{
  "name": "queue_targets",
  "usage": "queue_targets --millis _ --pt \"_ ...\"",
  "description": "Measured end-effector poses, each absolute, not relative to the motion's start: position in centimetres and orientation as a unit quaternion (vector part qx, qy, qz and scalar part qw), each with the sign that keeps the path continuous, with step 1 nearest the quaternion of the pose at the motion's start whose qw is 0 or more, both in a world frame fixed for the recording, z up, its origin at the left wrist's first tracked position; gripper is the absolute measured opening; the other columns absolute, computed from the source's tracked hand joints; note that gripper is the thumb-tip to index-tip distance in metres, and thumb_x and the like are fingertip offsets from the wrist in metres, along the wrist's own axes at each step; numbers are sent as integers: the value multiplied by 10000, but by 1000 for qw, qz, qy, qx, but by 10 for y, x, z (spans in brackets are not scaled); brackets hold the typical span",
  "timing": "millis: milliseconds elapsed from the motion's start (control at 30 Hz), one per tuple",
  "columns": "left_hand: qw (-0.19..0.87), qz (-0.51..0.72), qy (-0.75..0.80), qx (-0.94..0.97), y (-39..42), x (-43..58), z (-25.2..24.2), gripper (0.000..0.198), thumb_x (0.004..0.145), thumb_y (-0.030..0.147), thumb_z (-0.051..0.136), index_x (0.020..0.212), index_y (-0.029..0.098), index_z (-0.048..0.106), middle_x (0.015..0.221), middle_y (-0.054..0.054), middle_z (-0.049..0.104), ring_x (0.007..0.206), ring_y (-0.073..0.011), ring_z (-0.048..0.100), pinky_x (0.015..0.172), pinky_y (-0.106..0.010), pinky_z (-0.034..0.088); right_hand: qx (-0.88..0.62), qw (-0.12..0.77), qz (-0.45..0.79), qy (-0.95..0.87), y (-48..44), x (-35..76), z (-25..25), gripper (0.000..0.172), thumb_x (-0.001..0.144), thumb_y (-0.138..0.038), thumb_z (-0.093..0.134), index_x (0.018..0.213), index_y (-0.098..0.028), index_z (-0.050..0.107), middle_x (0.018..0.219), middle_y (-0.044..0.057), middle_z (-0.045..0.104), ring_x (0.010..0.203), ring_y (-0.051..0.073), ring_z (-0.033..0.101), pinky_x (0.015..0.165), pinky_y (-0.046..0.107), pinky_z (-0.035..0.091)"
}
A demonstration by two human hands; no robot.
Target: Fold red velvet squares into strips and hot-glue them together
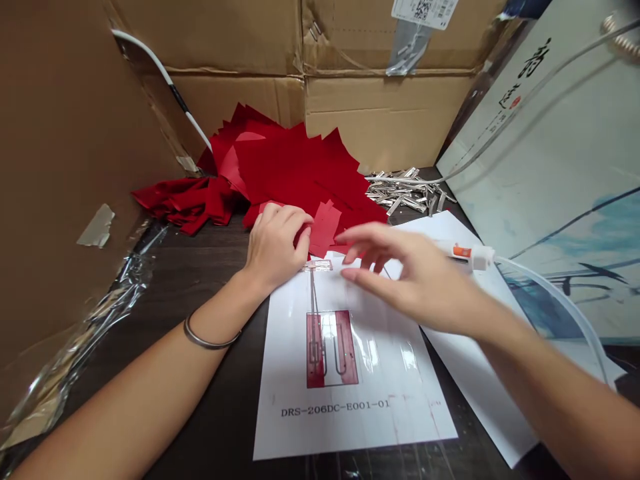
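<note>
My left hand (277,245) lies at the top of a printed white sheet (290,353), with its fingers curled beside small light-red strips (325,227). Its fingertips are hidden, so what they hold, if anything, does not show. Slightly blurred, my right hand (400,270) hovers over the sheet's upper right with thumb and fingers apart and nothing between them. On the sheet, two dark red strips (345,347) lie inside a printed rectangle, under what looks like clear tape. Behind both hands rises a pile of red fabric pieces (300,167).
Metal hair clips (405,190) lie heaped at the back right. A white glue gun (470,255) with a cable rests on another white sheet (470,363). Cardboard walls (390,120) stand behind and to the left. A painted white panel (565,167) stands at right.
</note>
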State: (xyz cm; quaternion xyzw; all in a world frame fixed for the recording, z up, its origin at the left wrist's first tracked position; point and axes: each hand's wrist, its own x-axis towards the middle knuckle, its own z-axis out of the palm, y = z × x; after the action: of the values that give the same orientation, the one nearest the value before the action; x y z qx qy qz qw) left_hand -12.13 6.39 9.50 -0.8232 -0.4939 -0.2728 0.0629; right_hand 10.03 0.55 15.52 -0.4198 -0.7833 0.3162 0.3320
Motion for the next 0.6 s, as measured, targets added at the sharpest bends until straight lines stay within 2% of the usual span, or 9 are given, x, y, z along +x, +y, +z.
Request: queue_targets --millis 67,167,233,400,500,533,600 --pt "73 -269 -499 -821 65 -120 93 199 897 215 495 954 191 684 1026 -51 684 974 -268 532 858 -414 446 -456 290 330 -774 4 91 120 292 861 -269 629 1147 -212 633 748 6 614 615 127 545 540 266 439" --pt "84 -251 -518 -813 66 -119 91 213 895 242 519 1018 194 686 1105 -48 667 998 -281 507 866 -426 445 -470 308 262 -784 3 89 82 212 890 -265 563 1059 -181 659 555 -44 490 491 97 417 514 266 356" --pt "84 -238 -532 -808 67 -120 90 241 894 263 527 1072 198 676 1154 -57 646 1023 -291 493 870 -438 444 -448 325 238 -798 3 91 72 217 900 -258 534 1056 -169 657 495 -68 427 450 86 351 492 263 319" --pt "78 -215 -553 -801 66 -118 90 369 895 292 519 1237 174 591 1204 -91 627 1040 -306 486 861 -444 442 -396 350 217 -821 1 92 68 242 894 -228 541 1122 -180 609 493 -89 366 437 76 286 463 251 285" --pt "79 -201 -557 -802 64 -116 91 460 901 301 507 1341 166 515 1214 -101 638 1036 -307 492 843 -439 441 -398 393 253 -789 -2 87 69 245 871 -237 590 1114 -211 583 514 -91 290 442 81 285 455 257 274" --pt "79 -197 -558 -802 64 -116 91 477 905 307 499 1362 169 496 1222 -103 638 1039 -309 490 844 -442 438 -399 419 280 -766 -3 86 73 274 857 -254 617 1125 -226 569 537 -84 293 454 86 301 454 260 277" --pt "79 -186 -558 -805 64 -115 91 500 915 327 481 1392 179 464 1272 -98 619 1037 -312 482 844 -450 430 -385 474 342 -714 -5 85 88 378 829 -321 667 1179 -271 534 643 -48 399 484 91 333 445 271 287"
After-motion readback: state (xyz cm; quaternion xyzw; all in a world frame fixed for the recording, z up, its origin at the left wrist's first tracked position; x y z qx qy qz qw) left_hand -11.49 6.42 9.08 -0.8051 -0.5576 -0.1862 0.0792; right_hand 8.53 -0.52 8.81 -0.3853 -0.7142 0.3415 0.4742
